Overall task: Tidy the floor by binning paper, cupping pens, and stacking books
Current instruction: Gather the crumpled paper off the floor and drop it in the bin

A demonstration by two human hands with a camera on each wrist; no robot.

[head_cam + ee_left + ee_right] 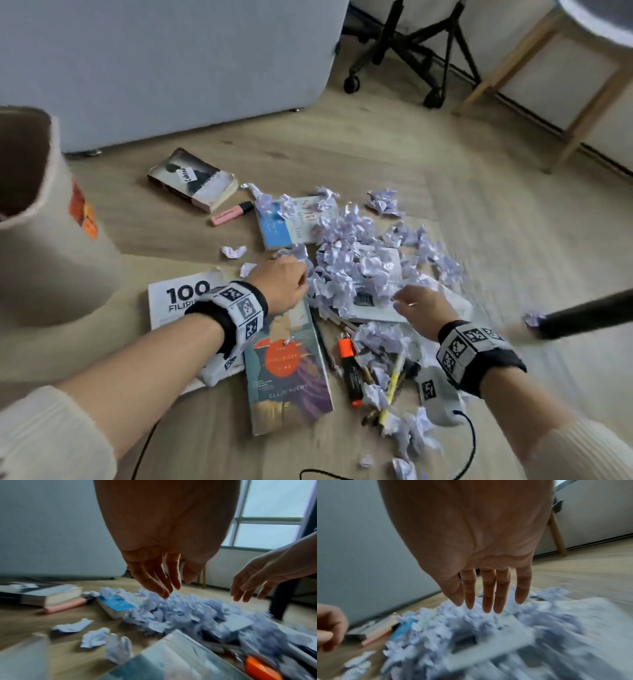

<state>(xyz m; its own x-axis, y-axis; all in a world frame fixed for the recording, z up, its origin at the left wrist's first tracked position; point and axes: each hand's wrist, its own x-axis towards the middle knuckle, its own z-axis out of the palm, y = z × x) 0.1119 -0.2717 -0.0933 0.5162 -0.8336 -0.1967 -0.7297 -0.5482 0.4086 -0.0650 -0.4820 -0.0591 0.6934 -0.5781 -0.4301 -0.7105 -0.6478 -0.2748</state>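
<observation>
Both hands hang over the heap of crumpled paper (pixel 349 270) on the floor (pixel 479 240) — left hand (pixel 279 286) and right hand (pixel 423 310) each with a released grip, fingers loose, holding nothing. Books and pens lie among the scraps; the bin (pixel 37 219) stands at left.

Two bare forearms emerge from cream ribbed knit sleeves (pixel 51 442), pushed up short of each wrist. Each wrist wears a black fabric band carrying a white block (pixel 239 308) printed with square black-and-white coded markers. A white camera housing (pixel 436 394) hangs below the right wristband, with a thin black cable (pixel 471 442) looping from it. The right hand (pixel 423 310) wears a thin ring.
</observation>
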